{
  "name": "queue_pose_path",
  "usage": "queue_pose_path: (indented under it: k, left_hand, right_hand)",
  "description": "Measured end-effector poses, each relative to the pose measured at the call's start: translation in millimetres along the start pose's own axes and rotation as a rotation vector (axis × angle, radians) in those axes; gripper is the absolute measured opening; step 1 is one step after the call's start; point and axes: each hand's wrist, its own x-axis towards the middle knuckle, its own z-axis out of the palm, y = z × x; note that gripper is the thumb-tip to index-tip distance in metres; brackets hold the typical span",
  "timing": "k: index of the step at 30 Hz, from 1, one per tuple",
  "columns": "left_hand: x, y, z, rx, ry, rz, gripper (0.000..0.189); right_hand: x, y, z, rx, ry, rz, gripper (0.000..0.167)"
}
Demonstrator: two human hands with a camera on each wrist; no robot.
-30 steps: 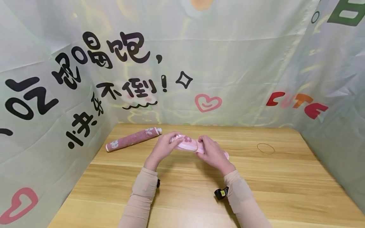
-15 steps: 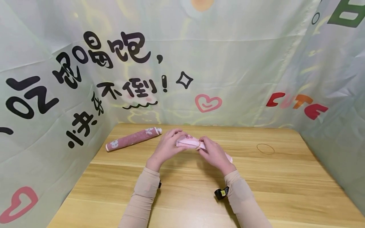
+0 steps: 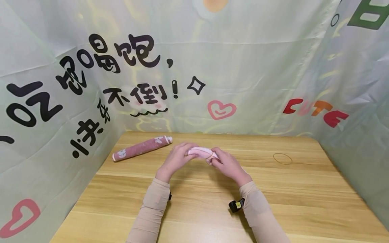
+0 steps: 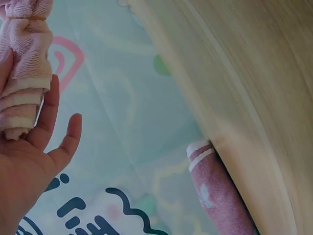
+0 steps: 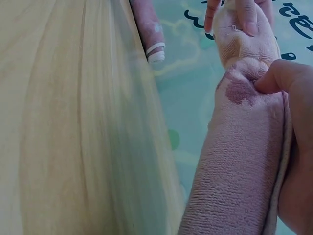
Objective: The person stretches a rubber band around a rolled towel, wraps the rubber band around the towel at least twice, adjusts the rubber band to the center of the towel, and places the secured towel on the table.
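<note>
A rolled light pink towel [image 3: 200, 152] is held above the table between both hands. My left hand [image 3: 176, 158] grips its left end, thumb on the near side and fingers behind. My right hand [image 3: 229, 165] pinches it around the middle. A thin rubber band [image 4: 27, 18] cinches the roll there, as the left wrist view shows. In the right wrist view, the right thumb presses into the pinched waist beside a dark pink patch, and the long part of the towel [image 5: 239, 161] runs back along the palm. That part is mostly hidden in the head view.
A darker pink rolled towel [image 3: 143, 148] lies at the table's back left. One loose rubber band [image 3: 282, 164] lies on the wooden table [image 3: 304, 202] at right. Printed cloth [image 3: 258, 67] walls off the back and both sides.
The light pink towel has been turned, so its flower print has gone from the head view and a plain side shows. The left hand has shifted its hold slightly. Other things stay put.
</note>
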Motion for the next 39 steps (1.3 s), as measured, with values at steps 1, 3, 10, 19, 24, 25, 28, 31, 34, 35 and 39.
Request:
queue_pose_path:
  k: [1,3,10,19,24,25,28,31,34,35,39]
  left_hand:
    - [-0.1,-0.4,0.2,-0.010,0.000,0.000,0.031]
    - [-0.4,-1.2,0.3,-0.031,-0.005,0.001,0.029]
    - [-0.3,-3.7,0.2,-0.057,-0.058,-0.062,0.037]
    - [0.0,-1.7,-2.7,-0.082,-0.097,-0.113,0.034]
    - [0.5,-2.5,-2.7,-0.108,-0.120,-0.123,0.029]
    - [0.4,-2.1,-3.1,-0.117,-0.124,-0.126,0.028]
    - [-0.2,-1.1,-4.5,-0.143,-0.124,-0.131,0.028]
    - [-0.8,-0.2,-6.8,-0.169,-0.129,-0.134,0.028]
    - [-0.5,0.1,-8.0,-0.179,-0.144,-0.126,0.027]
    - [-0.3,0.0,-8.1,-0.178,-0.150,-0.123,0.027]
    - [0.4,-0.7,-7.5,-0.166,-0.161,-0.100,0.027]
  right_hand:
    - [0.0,0.2,-0.1,0.006,-0.001,-0.002,0.028]
    - [0.1,0.5,0.2,0.021,0.009,-0.005,0.029]
    - [0.8,1.4,3.6,0.068,0.188,-0.151,0.026]
    - [2.0,3.0,8.4,0.088,0.272,-0.370,0.015]
    - [1.7,2.2,8.6,0.099,0.217,-0.308,0.008]
    - [1.6,2.0,8.5,0.101,0.203,-0.297,0.008]
    - [0.7,1.0,7.8,0.108,0.159,-0.278,0.008]
    - [-0.1,0.2,7.8,0.078,0.130,-0.284,0.014]
    - [0.0,-0.8,8.3,0.018,0.118,-0.298,0.015]
    - [0.1,-1.2,8.5,-0.003,0.115,-0.298,0.015]
    - [1.0,-3.6,8.8,-0.085,0.102,-0.298,0.011]
